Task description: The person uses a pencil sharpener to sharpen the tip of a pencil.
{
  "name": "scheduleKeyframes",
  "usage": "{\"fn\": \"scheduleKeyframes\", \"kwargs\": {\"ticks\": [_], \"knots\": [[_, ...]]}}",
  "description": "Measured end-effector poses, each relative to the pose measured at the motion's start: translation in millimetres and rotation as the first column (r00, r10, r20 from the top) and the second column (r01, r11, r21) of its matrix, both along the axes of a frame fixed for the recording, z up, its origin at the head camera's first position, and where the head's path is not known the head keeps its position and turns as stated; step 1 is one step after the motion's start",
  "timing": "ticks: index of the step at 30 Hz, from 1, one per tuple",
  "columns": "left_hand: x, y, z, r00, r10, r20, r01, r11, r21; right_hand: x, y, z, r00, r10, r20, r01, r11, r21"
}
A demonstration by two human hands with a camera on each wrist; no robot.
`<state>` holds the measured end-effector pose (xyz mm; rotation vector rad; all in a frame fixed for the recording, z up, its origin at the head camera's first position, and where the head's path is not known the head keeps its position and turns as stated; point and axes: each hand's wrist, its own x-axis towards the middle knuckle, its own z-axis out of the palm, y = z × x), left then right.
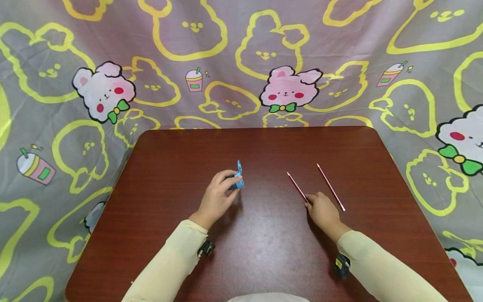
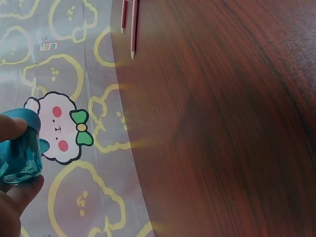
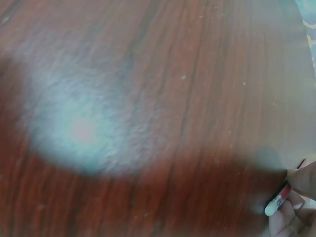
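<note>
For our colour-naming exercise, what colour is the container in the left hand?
The container is blue, slightly greenish; the left wrist view shows it best.

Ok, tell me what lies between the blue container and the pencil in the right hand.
In the head view, only bare brown tabletop shows between the blue container in the left hand and the pencil in the right hand.

A broad bare lane runs up the middle of the counter towards 12 o'clock, between the blue container in the left hand and the gripped pencil in the right hand. At 2 o'clock a second pencil leaves only a narrow gap. The left sleeve bars 8 o'clock, the right sleeve 4; cloth stands behind 12.
</note>
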<state>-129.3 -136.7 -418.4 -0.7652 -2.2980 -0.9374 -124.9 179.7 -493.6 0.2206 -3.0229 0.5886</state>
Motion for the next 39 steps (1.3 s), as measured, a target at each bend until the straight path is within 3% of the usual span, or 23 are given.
{"fn": "scheduleKeyframes", "kwargs": {"ticks": [8, 18, 27, 33, 39], "knots": [[-1.0, 1.1, -0.3, 1.0, -0.006, -0.011, 0.006, 1.0, 0.004, -6.7, -2.7, 4.8, 0.994, -0.038, 0.107, 0.039, 0.999, -0.013], [-0.6, 1.4, 1.4, 1.0, -0.006, 0.001, 0.006, 1.0, -0.002, -14.3, 3.2, 14.8, 0.993, -0.081, 0.081, 0.09, 0.989, -0.113], [-0.3, 2.6, 2.6, 1.0, -0.008, 0.005, 0.008, 1.0, -0.005, -16.8, 7.3, 26.2, 0.996, -0.018, 0.086, 0.04, 0.965, -0.258], [0.5, 2.8, 4.5, 1.0, -0.01, 0.005, 0.01, 1.0, -0.009, -17.8, 10.2, 39.2, 0.999, -0.009, 0.046, 0.021, 0.962, -0.273], [1.0, 4.0, 7.6, 1.0, -0.019, 0.015, 0.019, 1.0, -0.006, -17.2, 10.5, 50.7, 0.999, 0.049, -0.021, -0.053, 0.961, -0.271]]}}
